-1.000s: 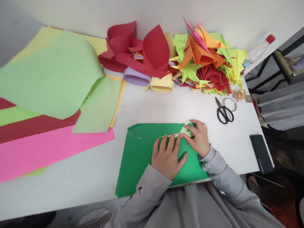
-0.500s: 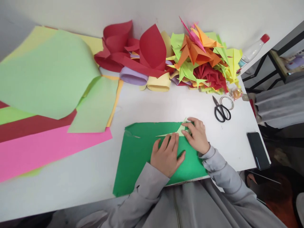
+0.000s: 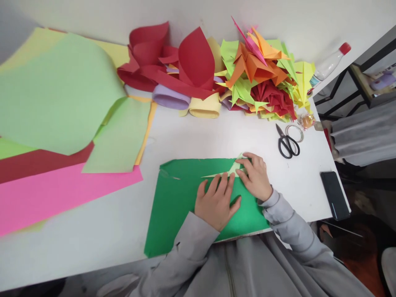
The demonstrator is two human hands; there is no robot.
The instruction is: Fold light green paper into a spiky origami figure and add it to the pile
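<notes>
While both hands press down at centre frame, a small pale-green fold (image 3: 232, 170) is pinned flat on the green sheet (image 3: 173, 206), just right of the middle. The left hand (image 3: 216, 202) is spread wide, palm down, its fingertips (image 3: 223, 178) resting at the long thin edge of the fold. The right hand (image 3: 256, 175) is curled narrow, fingers bunched on the fold's pointed right end; nothing is lifted. The fold is judged very light, thin and limp, easily creased or torn, and likely to slide on the smooth sheet unless held down. A hold is best taken by flat finger pressure along a crease, or by a pinch at the thicker layered corner, not at the slender tip at left.

Black scissors (image 3: 287, 144) and a tape ring (image 3: 295, 133) are seen to the right on the white table (image 3: 216, 132), a phone (image 3: 334, 195) at lower right. Finished paper shapes (image 3: 260, 78) are heaped at top centre, large coloured sheets (image 3: 62, 123) at left, a bottle (image 3: 329, 64) at upper right.
</notes>
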